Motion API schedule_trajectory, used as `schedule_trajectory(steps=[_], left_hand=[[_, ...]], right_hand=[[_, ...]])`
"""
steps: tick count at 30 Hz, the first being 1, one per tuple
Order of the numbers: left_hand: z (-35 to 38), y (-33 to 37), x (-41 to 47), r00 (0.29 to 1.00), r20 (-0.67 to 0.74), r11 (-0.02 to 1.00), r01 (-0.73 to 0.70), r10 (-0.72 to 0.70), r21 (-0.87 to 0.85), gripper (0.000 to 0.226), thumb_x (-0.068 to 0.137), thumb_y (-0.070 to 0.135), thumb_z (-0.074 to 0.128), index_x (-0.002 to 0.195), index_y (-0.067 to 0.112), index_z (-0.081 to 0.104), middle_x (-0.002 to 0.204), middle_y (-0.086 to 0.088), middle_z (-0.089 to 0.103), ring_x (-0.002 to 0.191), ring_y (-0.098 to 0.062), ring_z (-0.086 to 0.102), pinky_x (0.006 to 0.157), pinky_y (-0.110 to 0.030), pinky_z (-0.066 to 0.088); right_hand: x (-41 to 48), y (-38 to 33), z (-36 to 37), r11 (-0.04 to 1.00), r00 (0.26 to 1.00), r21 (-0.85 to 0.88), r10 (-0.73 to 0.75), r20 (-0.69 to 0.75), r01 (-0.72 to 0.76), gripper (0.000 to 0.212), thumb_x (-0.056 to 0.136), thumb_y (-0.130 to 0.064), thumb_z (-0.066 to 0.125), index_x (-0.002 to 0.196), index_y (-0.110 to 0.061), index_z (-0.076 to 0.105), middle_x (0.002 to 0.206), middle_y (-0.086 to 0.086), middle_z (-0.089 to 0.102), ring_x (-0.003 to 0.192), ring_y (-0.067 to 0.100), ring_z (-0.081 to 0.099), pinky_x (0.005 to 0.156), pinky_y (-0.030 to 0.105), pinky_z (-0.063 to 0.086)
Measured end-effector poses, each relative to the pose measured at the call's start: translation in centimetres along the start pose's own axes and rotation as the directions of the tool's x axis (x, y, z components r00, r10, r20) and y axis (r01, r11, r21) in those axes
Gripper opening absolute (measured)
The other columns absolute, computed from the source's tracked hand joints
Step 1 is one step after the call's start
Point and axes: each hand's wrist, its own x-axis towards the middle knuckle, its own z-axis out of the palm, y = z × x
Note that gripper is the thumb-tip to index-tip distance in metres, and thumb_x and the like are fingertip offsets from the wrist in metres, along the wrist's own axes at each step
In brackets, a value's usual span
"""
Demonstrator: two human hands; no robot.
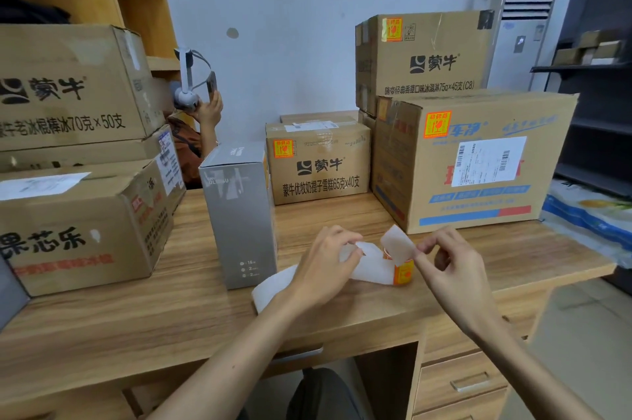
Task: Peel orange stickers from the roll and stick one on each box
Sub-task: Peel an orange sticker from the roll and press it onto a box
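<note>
Orange stickers (pixel 437 124) already mark three boxes (pixel 564 132) beyond the hands; left hand (pixel 321 269) grips the backing strip (pixel 371 271), right hand (pixel 448 269) pinches a half-peeled piece (pixel 396 243), leftward box (pixel 68 53) looks bare.

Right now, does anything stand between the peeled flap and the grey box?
Yes: the left hand and the backing strip it holds lie between the peeled flap, pinched by the right hand, and the grey box.

The person shows two slim, bare forearms (pixel 239 344), a left hand (pixel 321 269) and a right hand (pixel 451 269) with long fingers (pixel 337 238) and short, plain nails, and a dark trouser leg (pixel 318 395) low between the arms.
</note>
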Motion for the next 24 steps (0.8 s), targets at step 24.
schedule_trajectory(steps=[24], left_hand=[[-12.4,1.3,-2.7,0.841,-0.398,0.9,0.213,-0.367,-0.379,0.01,0.085,0.014,0.073,0.079,0.02,0.077,0.074,0.006,0.072,0.071,-0.004,0.061,0.071,-0.025,0.05]], right_hand=[[1.5,-11.3,9.6,0.703,0.752,-0.368,-0.659,-0.015,0.609,0.013,0.09,-0.024,0.064,0.083,-0.014,0.065,0.083,0.002,0.058,0.062,0.02,0.056,0.044,0.03,0.036]])
